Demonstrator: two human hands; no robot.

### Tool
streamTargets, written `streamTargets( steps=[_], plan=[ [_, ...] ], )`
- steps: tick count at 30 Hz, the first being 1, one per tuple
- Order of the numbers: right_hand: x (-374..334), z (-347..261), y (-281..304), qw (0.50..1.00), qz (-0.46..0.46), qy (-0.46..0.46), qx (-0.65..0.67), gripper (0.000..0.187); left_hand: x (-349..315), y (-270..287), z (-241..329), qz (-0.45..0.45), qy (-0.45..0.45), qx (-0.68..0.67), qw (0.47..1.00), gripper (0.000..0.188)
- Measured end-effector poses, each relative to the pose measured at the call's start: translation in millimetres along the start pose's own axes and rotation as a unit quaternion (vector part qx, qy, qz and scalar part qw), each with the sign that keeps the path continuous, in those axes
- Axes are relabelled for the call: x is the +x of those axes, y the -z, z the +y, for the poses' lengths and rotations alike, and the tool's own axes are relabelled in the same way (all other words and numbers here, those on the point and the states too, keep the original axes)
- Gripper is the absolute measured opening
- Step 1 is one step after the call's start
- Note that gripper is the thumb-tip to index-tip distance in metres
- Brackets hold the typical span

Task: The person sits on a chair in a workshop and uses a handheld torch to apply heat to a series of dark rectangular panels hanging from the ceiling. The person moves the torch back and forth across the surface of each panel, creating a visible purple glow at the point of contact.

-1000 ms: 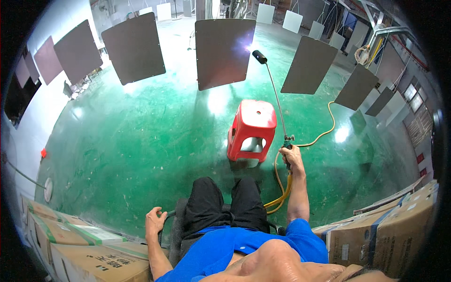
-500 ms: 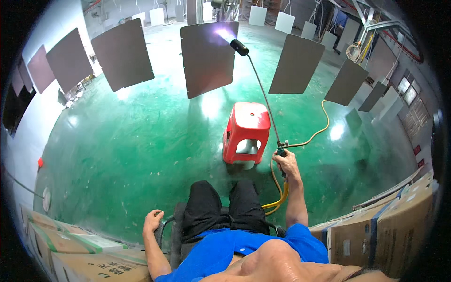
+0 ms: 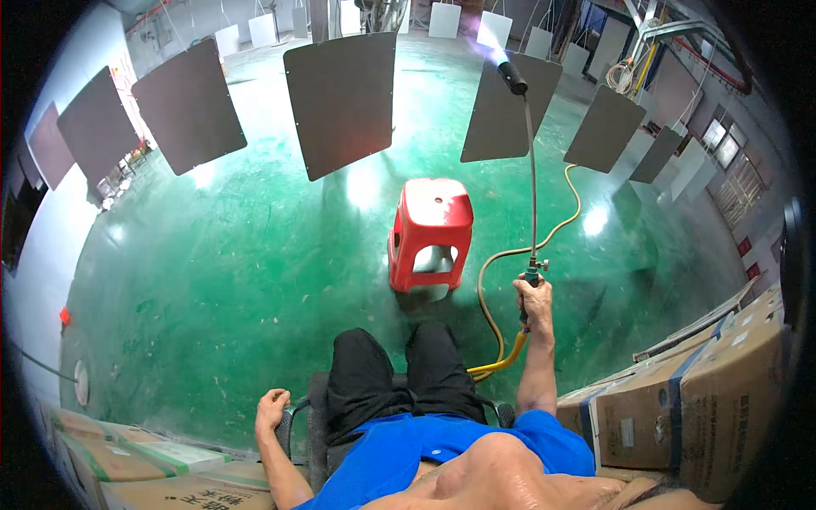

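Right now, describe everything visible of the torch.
The torch is lit, a violet flame leaving its black cylindrical nozzle, which tilts toward the picture's upper left. A long, thin, metal-looking tube reaches forward, right of the red stool, joining the nozzle to a dark green handle with a small side valve. The right grip wraps the handle; a yellow hose runs from its lower end.

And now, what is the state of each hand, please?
Left hand: open, loosely curled, by the armrest.
Right hand: closed around the torch handle.
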State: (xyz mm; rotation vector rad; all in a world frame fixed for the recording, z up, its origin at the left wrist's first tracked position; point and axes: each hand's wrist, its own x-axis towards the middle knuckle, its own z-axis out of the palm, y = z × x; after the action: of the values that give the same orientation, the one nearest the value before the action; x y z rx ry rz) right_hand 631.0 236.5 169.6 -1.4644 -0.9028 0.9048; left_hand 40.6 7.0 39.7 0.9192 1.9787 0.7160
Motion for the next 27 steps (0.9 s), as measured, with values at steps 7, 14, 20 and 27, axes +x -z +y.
streamTargets(
  steps=[7, 14, 20, 27],
  plan=[
    [-3, 6, 8, 0.999, -0.013, -0.018, -0.031, 0.016, -3, 3, 2, -0.008, 0.004, 0.001, 1.0, 0.037],
    [-17, 41, 15, 0.996, -0.029, -0.066, -0.059, 0.016, -6, 5, 8, -0.006, 0.004, -0.001, 1.0, 0.04],
    [-21, 71, 24, 0.989, -0.057, -0.107, -0.085, 0.013, -6, 4, 7, -0.013, 0.014, -0.015, 1.0, 0.04],
    [-10, 74, 21, 0.979, -0.092, -0.154, -0.097, 0.012, -8, 4, 8, -0.009, 0.008, -0.029, 0.999, 0.04]
  ],
)
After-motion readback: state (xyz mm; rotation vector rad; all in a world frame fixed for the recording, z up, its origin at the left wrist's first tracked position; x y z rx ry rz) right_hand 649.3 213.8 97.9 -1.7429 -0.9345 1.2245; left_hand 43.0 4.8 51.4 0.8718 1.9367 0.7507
